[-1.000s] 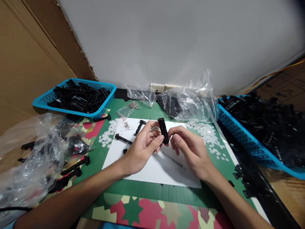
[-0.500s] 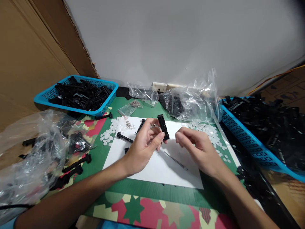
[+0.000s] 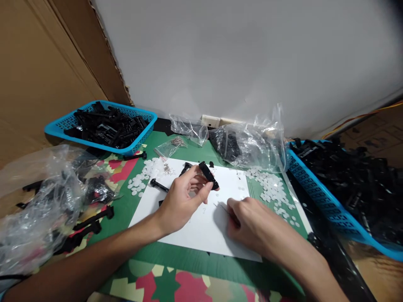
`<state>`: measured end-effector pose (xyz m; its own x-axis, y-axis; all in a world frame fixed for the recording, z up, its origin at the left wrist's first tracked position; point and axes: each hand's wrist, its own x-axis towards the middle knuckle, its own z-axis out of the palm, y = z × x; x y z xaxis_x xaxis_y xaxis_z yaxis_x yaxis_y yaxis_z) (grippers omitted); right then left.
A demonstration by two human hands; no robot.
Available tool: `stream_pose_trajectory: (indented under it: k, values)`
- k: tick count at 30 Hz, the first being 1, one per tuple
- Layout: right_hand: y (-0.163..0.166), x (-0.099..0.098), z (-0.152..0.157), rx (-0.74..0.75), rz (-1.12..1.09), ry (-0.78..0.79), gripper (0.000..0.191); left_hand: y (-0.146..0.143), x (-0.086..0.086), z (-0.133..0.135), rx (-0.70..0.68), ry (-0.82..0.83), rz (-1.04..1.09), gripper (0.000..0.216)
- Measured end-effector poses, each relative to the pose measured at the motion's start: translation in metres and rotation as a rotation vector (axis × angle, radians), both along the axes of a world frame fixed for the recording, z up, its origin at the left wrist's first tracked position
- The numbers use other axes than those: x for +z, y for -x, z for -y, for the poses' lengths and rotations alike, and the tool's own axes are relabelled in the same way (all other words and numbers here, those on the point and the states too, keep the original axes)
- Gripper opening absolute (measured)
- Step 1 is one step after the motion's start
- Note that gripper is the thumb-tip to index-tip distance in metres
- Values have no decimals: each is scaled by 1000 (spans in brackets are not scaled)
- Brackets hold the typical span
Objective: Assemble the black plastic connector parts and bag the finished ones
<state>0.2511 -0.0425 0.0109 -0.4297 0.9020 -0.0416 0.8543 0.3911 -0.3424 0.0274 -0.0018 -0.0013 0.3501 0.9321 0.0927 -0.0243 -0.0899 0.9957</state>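
Observation:
My left hand (image 3: 181,200) pinches a small black plastic part (image 3: 208,175) between thumb and fingers, holding it tilted above a white sheet of paper (image 3: 201,226). My right hand (image 3: 248,224) rests low on the paper with its fingers curled down over a thin metal pin (image 3: 220,206); whether it grips the pin is hidden. Two other black parts (image 3: 159,185) lie on the paper's far left corner. Small metal springs (image 3: 167,168) lie beside them.
A blue basket of black parts (image 3: 103,128) stands at the back left, another (image 3: 340,188) along the right. Clear plastic bags (image 3: 252,140) lie at the back and a crumpled one (image 3: 37,201) at the left. White discs (image 3: 270,184) are scattered either side of the paper.
My right hand let go of the black part and dropped down onto the paper over the thin pin. My left hand tilted the part and moved slightly left.

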Motion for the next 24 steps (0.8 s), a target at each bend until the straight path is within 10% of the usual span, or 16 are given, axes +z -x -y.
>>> stream_pose_trajectory:
  k: [5,12,24]
  values:
    - [-14,15,-21,-76,-459,189,14,1,2,5,-19,-10,-26,28]
    - [2,10,-16,-227,-1188,-134,2,-2,1,10,-60,25,88,28]
    - [15,4,-15,-251,-1098,-1,9,-3,1,11,-63,14,149,27]
